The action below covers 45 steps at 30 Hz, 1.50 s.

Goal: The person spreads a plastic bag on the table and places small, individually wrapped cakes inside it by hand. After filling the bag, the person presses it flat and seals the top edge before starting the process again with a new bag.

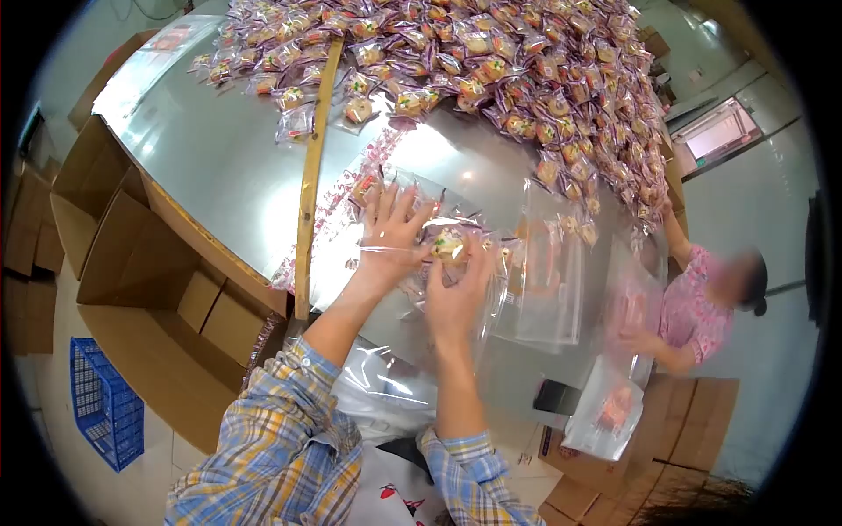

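My left hand [386, 232] lies with fingers spread over small wrapped snack packets on the metal tabletop. Its fingertips touch a packet [364, 188] near the wooden strip. Close beside it, my right hand [456, 294] has its thumb and fingers around a wrapped snack packet [449, 245], which has a pale, round piece with green bits showing through the film. Clear plastic bag film [495, 294] surrounds this packet and glints near both hands. How far the hands are inside the bag, I cannot tell.
A large heap of wrapped snacks [491, 66] covers the table's far side. A wooden strip [317, 175] runs along the left. Clear bags [548, 298] and a dark phone-like object [556, 396] lie right. Open cardboard boxes [145, 298] and a blue crate [107, 403] stand left. A co-worker [702, 302] is at right.
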Motion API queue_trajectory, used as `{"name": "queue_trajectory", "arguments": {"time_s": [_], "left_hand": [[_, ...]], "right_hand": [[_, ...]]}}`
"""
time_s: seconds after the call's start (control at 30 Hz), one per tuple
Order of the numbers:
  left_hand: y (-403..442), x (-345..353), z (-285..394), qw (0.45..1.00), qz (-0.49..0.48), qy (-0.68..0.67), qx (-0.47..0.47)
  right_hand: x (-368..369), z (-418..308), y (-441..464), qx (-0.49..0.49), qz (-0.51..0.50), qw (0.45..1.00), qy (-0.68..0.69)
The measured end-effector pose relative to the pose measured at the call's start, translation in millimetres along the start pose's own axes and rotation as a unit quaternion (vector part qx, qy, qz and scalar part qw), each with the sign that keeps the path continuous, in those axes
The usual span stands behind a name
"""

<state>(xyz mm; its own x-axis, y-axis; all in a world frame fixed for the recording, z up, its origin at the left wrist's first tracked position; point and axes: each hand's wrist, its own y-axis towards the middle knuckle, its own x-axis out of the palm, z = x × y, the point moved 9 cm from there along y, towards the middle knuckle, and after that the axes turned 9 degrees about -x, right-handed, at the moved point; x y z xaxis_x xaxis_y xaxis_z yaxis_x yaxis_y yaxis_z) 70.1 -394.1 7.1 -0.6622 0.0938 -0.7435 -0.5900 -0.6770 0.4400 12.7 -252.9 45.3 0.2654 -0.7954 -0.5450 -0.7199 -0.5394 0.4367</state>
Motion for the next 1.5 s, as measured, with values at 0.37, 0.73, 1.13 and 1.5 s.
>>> {"name": "queue_trajectory", "arguments": {"time_s": [0.37, 0.73, 1.13, 1.5], "left_hand": [[0.3, 24.8, -10.3, 0.997, 0.074, 0.031, 0.021], [0.7, 16.1, -9.7, 0.995, 0.087, 0.039, -0.027], [8.7, 6.0, -11.5, 0.994, 0.082, 0.051, -0.049], [1.7, 12.3, -19.3, 0.995, 0.062, 0.07, -0.031]], "right_hand": [[31.7, 42.5, 27.0, -0.096, -0.006, 0.993, 0.071], [31.8, 28.8, 43.7, -0.054, -0.074, 0.994, -0.064], [50.0, 12.1, 53.2, -0.122, -0.103, 0.967, -0.197], [64.0, 29.7, 63.9, -0.177, -0.208, 0.929, -0.249]]}}
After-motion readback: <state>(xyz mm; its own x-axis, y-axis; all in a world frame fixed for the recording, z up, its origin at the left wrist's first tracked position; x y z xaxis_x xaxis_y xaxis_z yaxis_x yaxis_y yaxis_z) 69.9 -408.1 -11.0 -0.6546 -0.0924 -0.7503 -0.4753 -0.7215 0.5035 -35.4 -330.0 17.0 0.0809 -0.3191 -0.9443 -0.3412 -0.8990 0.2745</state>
